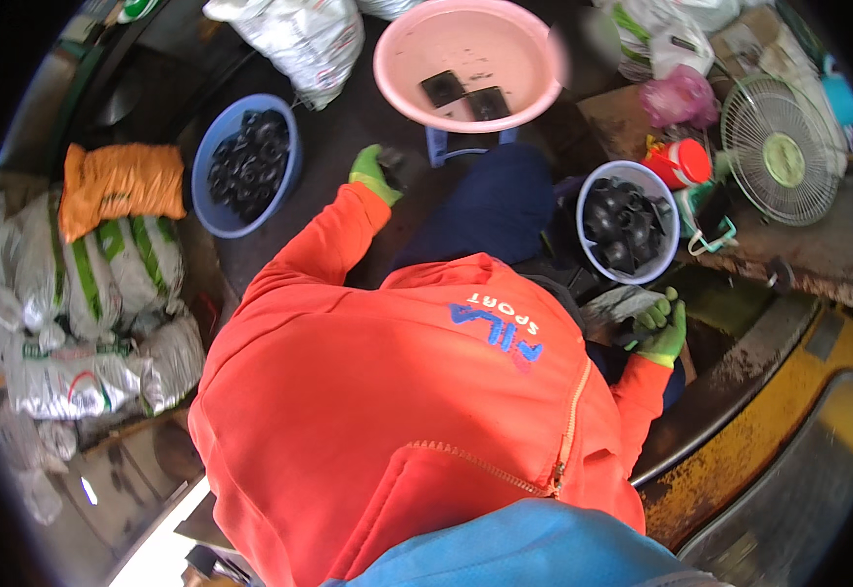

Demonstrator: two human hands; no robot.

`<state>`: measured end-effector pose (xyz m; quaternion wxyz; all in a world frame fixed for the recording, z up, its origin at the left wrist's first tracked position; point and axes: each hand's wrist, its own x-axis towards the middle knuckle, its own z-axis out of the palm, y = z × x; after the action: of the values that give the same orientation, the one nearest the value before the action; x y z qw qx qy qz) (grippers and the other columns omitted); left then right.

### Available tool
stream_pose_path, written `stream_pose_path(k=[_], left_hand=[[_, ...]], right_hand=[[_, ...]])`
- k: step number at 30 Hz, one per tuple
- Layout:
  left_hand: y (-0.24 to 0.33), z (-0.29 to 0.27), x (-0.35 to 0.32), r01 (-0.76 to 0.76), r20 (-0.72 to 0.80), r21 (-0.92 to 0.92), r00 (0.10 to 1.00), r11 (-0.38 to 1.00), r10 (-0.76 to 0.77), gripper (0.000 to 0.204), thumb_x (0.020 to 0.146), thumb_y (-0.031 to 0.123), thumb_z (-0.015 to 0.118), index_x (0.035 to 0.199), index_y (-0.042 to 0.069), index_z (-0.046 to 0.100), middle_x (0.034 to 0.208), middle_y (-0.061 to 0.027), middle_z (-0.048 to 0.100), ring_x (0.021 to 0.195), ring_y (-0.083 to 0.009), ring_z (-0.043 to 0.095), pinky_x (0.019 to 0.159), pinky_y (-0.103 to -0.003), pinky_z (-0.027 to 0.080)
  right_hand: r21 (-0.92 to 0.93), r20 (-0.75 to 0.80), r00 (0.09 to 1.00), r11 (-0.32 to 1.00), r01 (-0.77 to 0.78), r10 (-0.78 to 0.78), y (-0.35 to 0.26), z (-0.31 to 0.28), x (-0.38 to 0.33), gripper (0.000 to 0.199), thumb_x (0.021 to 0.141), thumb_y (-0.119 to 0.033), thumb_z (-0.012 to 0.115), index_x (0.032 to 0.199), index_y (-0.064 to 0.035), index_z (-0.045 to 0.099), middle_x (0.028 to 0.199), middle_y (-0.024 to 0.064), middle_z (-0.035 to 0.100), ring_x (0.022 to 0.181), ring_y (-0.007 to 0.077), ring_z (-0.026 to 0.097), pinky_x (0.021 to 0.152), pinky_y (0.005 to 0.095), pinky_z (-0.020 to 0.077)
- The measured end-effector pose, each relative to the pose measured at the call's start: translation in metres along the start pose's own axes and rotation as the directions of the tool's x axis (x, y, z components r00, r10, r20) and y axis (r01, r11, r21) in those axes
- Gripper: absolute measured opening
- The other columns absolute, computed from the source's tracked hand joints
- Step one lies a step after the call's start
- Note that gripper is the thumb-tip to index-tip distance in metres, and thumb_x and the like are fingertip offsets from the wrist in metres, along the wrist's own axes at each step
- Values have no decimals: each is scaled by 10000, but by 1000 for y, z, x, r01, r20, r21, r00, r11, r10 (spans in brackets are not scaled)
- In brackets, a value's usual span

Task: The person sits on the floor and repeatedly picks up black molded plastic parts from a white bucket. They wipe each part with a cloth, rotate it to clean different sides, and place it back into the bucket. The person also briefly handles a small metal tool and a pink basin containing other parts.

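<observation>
I look down over my orange jacket and dark blue trousers. My left hand [373,172], in a green glove, reaches forward and is closed on a small dark part [393,159], just below the pink basin [402,90]. Two flat black pieces [467,96] lie in that basin. My right hand [663,330], also in a green glove, grips a grey flat piece [614,305] at my right side. It sits just below a pale blue tub [668,201] full of black rounded parts [620,223].
A blue basin [208,157] of black ring-shaped parts stands at the left. Beside it lie an orange sack [118,183] and several white sacks [103,284]. A table fan [783,152], a red container [679,161] and a pink bag [679,98] are at the right, with a yellow-edged step [769,430] below.
</observation>
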<state>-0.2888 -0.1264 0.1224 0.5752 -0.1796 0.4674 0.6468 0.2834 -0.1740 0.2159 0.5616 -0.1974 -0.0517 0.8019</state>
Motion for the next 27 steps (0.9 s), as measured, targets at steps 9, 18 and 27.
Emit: stream_pose_path(k=[9, 18, 27], left_hand=[[207, -67, 5, -82, 344, 935, 457, -346, 821, 960, 688, 328, 859, 1405, -26, 327, 1382, -194, 474, 1310, -290, 430, 1119, -376, 305], [-58, 169, 31, -927, 974, 226, 207, 300, -96, 277, 880, 74, 557, 1144, 56, 639, 1171, -58, 623, 1064, -204, 604, 902, -339, 495], [-313, 225, -33, -652, 651, -381, 314, -655, -691, 320, 804, 225, 579, 1097, 200, 706, 1054, -101, 691, 1003, -308, 649, 868, -450, 500]], right_hand=[[-99, -49, 997, 994, 47, -52, -11, 6, 1, 330, 1021, -327, 420, 1144, -49, 550, 699, -26, 350, 524, 71, 316, 469, 224, 270], [-275, -226, 909, 918, 285, -350, 5, 7, -6, 384, 1014, -379, 421, 1165, -63, 578, 767, 10, 506, 611, 134, 429, 535, 270, 347], [-435, -409, 811, 870, 231, -419, 16, 22, -1, 327, 994, -367, 476, 1101, -76, 580, 740, 14, 555, 552, 139, 475, 501, 273, 376]])
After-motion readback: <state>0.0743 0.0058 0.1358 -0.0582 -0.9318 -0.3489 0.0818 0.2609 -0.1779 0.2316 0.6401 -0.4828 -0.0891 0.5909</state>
